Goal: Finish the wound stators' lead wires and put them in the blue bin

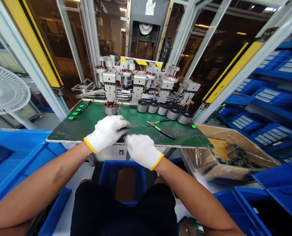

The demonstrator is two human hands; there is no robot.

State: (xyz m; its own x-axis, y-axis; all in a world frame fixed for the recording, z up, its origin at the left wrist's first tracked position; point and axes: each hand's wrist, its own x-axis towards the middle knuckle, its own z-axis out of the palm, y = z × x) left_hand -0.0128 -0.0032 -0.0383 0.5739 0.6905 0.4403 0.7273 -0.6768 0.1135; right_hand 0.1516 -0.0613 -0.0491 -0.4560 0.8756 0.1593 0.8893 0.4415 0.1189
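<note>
L hand [110,129] & R hand [141,146], both white-gloved, meet at the mid of the bench's [85,128] near edge. Fingers of both are curled in, tips close together; can't tell if they're pinching anything. Nearest part, a metal cylinder [111,108] w/ red-and-black top, stands upright by the far edge, L of ctr, apart from the hands. Five similar cyls [162,108] line the far edge toward its R corner. Cutters [152,124] lie open, unheld, R of ctr; wire bits [135,126] lie beside. Progress: prob. mid-job, one part set apart; can't tell if the row's done or waiting.
</note>
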